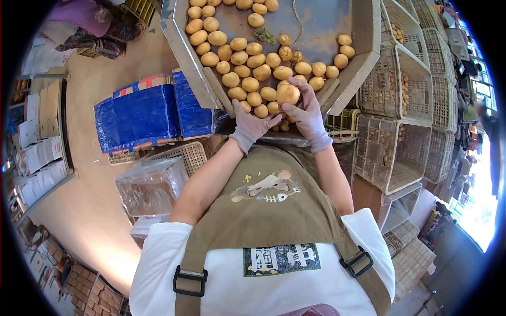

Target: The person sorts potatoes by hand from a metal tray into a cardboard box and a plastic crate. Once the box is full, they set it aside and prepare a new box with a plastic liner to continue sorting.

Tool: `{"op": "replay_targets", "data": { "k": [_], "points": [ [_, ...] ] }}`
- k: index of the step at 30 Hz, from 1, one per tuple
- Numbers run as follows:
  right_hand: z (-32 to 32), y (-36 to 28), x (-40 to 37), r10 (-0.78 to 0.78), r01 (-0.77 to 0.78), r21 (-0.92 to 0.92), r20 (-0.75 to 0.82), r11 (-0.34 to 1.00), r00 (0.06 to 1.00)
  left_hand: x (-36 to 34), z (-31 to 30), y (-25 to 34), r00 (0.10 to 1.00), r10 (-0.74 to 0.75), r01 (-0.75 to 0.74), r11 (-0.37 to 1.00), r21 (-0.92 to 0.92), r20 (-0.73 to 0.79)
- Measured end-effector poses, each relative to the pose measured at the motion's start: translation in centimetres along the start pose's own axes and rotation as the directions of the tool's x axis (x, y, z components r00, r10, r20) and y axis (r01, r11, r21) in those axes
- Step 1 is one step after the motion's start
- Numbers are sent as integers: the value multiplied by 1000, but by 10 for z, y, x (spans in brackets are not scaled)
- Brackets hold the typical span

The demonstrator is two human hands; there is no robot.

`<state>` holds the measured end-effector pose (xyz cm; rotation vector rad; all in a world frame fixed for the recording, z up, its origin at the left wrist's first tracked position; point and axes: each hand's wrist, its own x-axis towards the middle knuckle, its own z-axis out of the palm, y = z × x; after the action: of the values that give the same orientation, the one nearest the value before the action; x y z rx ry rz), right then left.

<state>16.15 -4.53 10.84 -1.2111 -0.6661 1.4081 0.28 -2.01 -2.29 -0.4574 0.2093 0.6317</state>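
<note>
The gloved right hand's point(308, 117) fingers point(301, 88) curl around a large potato point(287, 94), gripping its right side just above the heap. The left hand point(252, 125) lies beside it, fingers loosely spread over smaller potatoes point(261, 110) at the near edge of the sloped metal worktop point(327, 31).

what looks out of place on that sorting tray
A green leafy scrap and a thin stem lie among the round yellow produce on the tray, beyond the piece gripped by the right hand.
</note>
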Motion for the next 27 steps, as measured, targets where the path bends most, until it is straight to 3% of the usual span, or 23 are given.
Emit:
{"op": "replay_targets", "data": {
  "k": [7, 8, 9, 10, 11, 12, 13, 14, 16, 18, 19, 20, 21, 22, 23, 24, 27],
  "points": [
    [5, -5, -7, -26, 26, 39, -20, 999, 999, -4, 7, -3, 999, 11, -11, 1000, -6, -48],
    [9, -8, -9, -177, 169, -210, -22, 963, 984, -6, 10, -3, 996, 15, -15, 1000, -1, -83],
    [12, -14, -9, -321, 293, -444, 13, 847, 947, -6, 13, -3, 993, 20, -19, 1000, 4, -116],
    [2, -36, -4, -482, 542, -777, 359, 320, 799, -6, 16, -4, 988, 25, -23, 1000, 10, -151],
    [-5, -68, 0, -411, 670, -740, 631, -62, 658, -6, 19, -5, 986, 36, -33, 999, 21, -164],
    [-25, -93, 10, -296, 604, -783, 618, -149, 729, -7, 20, -6, 983, 48, -42, 999, 34, -179],
    [-65, -112, 31, -322, 426, -758, 614, -493, 720, -8, 20, -7, 979, 59, -51, 998, 47, -195],
    [-81, -126, 38, -518, 246, -845, 494, -474, 699, -8, 17, -7, 978, 64, -51, 996, 69, -199],
    [-112, -155, 53, -824, -71, -966, 171, -248, 541, -4, 9, -5, 977, 79, -57, 992, 110, -199],
    [-106, -155, 71, -861, 54, -952, 296, -301, 413, -3, 13, -2, 987, 46, -38, 997, 60, -151],
    [-93, -136, 74, -752, 68, -930, 335, -362, 568, -6, 12, -2, 991, 30, -26, 999, 34, -133],
    [-75, -112, 76, -657, 113, -955, 273, -276, 702, -4, 13, -3, 984, 31, -28, 999, 20, -175],
    [-45, -95, 79, -405, -13, -994, 32, -107, 914, -3, 13, -3, 982, 41, -33, 998, 45, -187],
    [-36, -63, 91, -400, -57, -982, 20, -178, 916, -3, 12, -4, 978, 52, -38, 997, 70, -201],
    [-10, -58, 96, -188, -166, -981, -145, -103, 971, -3, 11, -3, 975, 65, -45, 994, 96, -214],
    [-6, -45, 107, -79, -211, -975, -205, -75, 976, -5, 11, -3, 977, 57, -40, 996, 86, -207],
    [-5, -38, 108, -58, -87, -902, -122, 423, 991, -2, 12, -1, 986, 52, -38, 995, 97, -156]
  ]
}}
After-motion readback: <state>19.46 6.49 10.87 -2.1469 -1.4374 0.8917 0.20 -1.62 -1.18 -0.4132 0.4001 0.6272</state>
